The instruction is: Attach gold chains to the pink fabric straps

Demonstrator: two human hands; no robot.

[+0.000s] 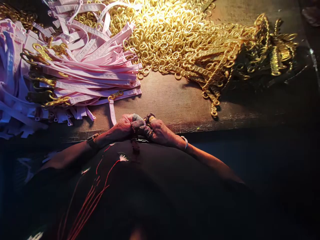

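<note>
Dark shirt (pixel 170 180), hands (pixel 124 125) (pixel 162 132) together (near table edge (pixel 212 126))

Table (pixel 165 98): brown wood, scuffed, worn front edge; R end in deep shadow.
Gold rings (pixel 162 46): big loose heap, top ctr, v. bright under the light; a few strays at its front edge.
Gold chains (pixel 217 56): tangled bundle R of rings, touching heap; one end pts twd table's front edge; far R part dimmer.
Watch (pixel 93 140): dark strap, L wrist.
Bracelet (pixel 185 142): pale band, R wrist.
Garment (pixel 180 180): dark, w/ red stems & white flower (pixel 123 158).
Top R corner: brownish obj. (pixel 311 15), too dim to ID.
</note>
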